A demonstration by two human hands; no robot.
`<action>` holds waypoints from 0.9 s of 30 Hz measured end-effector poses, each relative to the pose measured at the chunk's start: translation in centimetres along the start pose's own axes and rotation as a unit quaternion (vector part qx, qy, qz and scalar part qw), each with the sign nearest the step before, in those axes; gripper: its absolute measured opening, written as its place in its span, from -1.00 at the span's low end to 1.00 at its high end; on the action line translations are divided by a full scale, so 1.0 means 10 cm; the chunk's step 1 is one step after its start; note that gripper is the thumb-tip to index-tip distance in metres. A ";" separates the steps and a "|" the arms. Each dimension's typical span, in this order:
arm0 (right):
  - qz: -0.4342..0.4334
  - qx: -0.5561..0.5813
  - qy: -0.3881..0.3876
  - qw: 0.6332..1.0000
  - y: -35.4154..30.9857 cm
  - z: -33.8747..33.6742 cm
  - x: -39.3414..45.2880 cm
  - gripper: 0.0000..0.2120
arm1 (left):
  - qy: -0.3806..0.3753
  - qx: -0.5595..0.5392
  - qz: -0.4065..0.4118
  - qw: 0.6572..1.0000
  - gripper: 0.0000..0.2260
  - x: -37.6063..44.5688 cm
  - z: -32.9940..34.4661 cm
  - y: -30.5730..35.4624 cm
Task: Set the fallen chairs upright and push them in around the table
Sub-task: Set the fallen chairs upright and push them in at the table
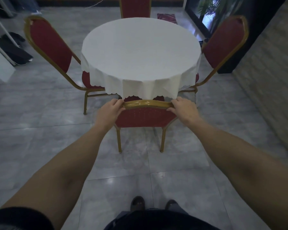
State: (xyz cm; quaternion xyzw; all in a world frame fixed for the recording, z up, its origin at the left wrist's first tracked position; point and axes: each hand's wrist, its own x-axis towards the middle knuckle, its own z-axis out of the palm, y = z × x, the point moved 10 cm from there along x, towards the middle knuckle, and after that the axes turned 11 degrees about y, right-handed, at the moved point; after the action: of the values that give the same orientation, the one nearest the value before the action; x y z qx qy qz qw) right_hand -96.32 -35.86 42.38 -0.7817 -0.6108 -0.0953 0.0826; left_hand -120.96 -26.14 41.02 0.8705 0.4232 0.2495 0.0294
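1. Left hand (110, 108): fingers curled over the left end of the near chair's (144, 116) gilt top rail, gripping it.
2. Right hand (183, 108): clamped on the rail's right end; hands well apart.
3. Near chair: upright between the hands, seat under the tablecloth (140, 53) hem.
4. Table: just beyond the hands.
5. Three other chairs (51, 45) (224, 42) (135, 7): upright, left, right and beyond, tucked in.

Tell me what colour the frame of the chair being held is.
Gold, on the near chair's frame, seen best in the head view.
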 end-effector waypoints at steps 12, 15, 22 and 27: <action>-0.055 -0.024 -0.020 0.998 -0.40 0.04 0.06 -0.60 | -0.024 0.034 -0.009 0.999 -0.72 -0.02 -0.04 -0.40; -0.051 -0.027 -0.028 0.998 -0.25 0.03 0.06 -0.62 | -0.022 0.046 -0.006 0.999 -0.70 -0.02 -0.01 -0.25; -0.005 -0.018 -0.034 0.999 0.16 -0.02 -0.05 -0.62 | -0.026 0.044 0.009 0.999 -0.69 -0.02 0.00 0.21; 0.022 0.012 -0.024 0.999 0.15 -0.04 -0.09 -0.66 | -0.049 0.024 0.009 0.998 -0.71 0.01 -0.03 0.24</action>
State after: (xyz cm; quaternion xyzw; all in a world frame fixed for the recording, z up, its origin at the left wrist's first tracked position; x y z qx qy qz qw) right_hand -95.09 -37.13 42.54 -0.7959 -0.5964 -0.0677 0.0795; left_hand -119.27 -27.66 41.96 0.8858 0.4195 0.1965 0.0272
